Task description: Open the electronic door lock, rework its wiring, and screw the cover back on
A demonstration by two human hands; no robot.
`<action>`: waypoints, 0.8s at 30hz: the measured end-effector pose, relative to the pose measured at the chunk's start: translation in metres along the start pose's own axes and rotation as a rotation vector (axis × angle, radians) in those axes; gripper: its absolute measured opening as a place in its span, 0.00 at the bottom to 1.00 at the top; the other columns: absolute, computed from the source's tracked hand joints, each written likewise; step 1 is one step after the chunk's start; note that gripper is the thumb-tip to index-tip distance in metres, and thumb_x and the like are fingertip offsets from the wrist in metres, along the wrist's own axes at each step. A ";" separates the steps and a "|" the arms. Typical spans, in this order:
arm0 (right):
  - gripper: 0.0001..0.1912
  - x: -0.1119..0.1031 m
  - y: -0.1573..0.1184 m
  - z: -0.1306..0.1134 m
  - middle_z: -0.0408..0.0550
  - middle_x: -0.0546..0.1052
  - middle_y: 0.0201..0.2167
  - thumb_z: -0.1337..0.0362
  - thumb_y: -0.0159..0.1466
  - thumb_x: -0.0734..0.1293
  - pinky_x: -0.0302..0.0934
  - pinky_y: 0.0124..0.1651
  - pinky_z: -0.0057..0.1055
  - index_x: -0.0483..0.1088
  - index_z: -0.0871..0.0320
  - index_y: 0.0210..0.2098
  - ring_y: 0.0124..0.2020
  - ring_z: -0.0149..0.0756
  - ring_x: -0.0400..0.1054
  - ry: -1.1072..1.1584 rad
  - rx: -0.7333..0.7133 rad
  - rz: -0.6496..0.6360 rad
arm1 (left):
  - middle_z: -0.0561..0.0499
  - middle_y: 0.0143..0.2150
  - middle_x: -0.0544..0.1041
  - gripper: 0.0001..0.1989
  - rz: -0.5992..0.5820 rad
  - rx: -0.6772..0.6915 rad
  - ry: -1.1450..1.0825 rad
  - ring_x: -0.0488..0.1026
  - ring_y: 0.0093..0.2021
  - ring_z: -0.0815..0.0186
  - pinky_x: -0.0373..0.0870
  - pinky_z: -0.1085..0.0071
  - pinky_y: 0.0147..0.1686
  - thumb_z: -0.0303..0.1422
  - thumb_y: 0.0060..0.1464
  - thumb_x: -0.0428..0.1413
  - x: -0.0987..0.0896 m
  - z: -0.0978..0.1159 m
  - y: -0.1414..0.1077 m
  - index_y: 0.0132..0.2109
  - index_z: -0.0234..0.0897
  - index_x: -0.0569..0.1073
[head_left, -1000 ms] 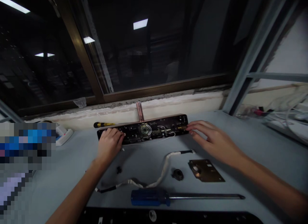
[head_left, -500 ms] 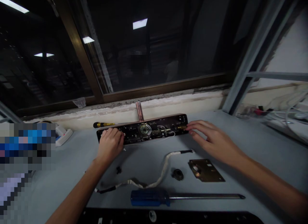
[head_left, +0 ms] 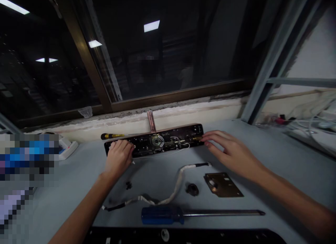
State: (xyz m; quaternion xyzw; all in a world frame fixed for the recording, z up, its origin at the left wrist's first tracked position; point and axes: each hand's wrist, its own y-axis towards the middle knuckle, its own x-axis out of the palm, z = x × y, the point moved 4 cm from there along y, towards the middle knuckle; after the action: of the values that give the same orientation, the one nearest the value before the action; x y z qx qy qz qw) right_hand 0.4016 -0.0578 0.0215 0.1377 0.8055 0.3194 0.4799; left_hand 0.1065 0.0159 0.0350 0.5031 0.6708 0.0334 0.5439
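Note:
A long black housing (head_left: 143,150), its inside facing up with a round part, small metal fittings and thin white wires, lies near the wall. My left hand (head_left: 120,155) is closed over its left end, fingers curled, hiding that part. At the other end, the fingertips of my right hand (head_left: 223,146) grip the edge beside a brass-coloured piece (head_left: 196,138). A wrapped cable (head_left: 177,184) with black ends lies in front. Close to it are a round dark part (head_left: 192,189), a brown metal plate (head_left: 223,185) and a small black piece (head_left: 128,185).
A blue-handled screwdriver (head_left: 161,215) lies across the grey table (head_left: 278,156), behind another long black panel (head_left: 136,235) at the near edge. Past the housing are a thin yellow-and-black screwdriver (head_left: 112,136) and a copper-coloured bar (head_left: 151,122). A white power strip (head_left: 68,149) sits left, a metal frame (head_left: 273,62) right.
The view has shifted very slightly. Both hands stay at the ends of the housing, and nothing on the table has visibly moved.

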 end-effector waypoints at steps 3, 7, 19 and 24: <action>0.09 0.000 0.000 0.000 0.48 0.71 0.37 0.63 0.62 0.55 0.61 0.42 0.36 0.66 0.55 0.34 0.39 0.37 0.66 0.013 0.003 0.002 | 0.49 0.28 0.71 0.11 -0.003 0.019 -0.013 0.65 0.32 0.62 0.55 0.67 0.32 0.28 0.58 0.45 0.000 -0.001 0.000 0.30 0.35 0.70; 0.10 0.001 0.000 0.000 0.48 0.72 0.37 0.62 0.62 0.55 0.62 0.41 0.37 0.66 0.54 0.34 0.39 0.39 0.66 0.027 0.023 -0.009 | 0.48 0.30 0.72 0.11 -0.024 0.034 -0.024 0.65 0.33 0.62 0.55 0.67 0.33 0.28 0.58 0.44 0.001 -0.002 0.000 0.32 0.36 0.70; 0.09 0.001 0.001 0.000 0.48 0.72 0.36 0.63 0.61 0.55 0.62 0.41 0.37 0.66 0.54 0.34 0.39 0.38 0.66 0.013 -0.001 0.002 | 0.49 0.28 0.72 0.12 0.001 0.002 0.030 0.66 0.32 0.63 0.55 0.67 0.32 0.29 0.58 0.45 -0.001 0.000 0.002 0.30 0.37 0.69; 0.10 0.000 0.002 -0.004 0.48 0.72 0.36 0.63 0.62 0.55 0.63 0.39 0.36 0.67 0.55 0.34 0.38 0.38 0.66 0.009 0.006 -0.007 | 0.50 0.28 0.72 0.12 -0.004 0.014 0.030 0.66 0.32 0.63 0.55 0.67 0.33 0.30 0.58 0.45 -0.002 0.000 0.002 0.30 0.37 0.70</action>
State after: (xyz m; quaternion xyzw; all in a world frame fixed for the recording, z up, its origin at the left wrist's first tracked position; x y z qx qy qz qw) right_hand 0.3983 -0.0574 0.0243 0.1349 0.8090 0.3157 0.4771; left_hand 0.1080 0.0152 0.0375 0.5049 0.6802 0.0353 0.5303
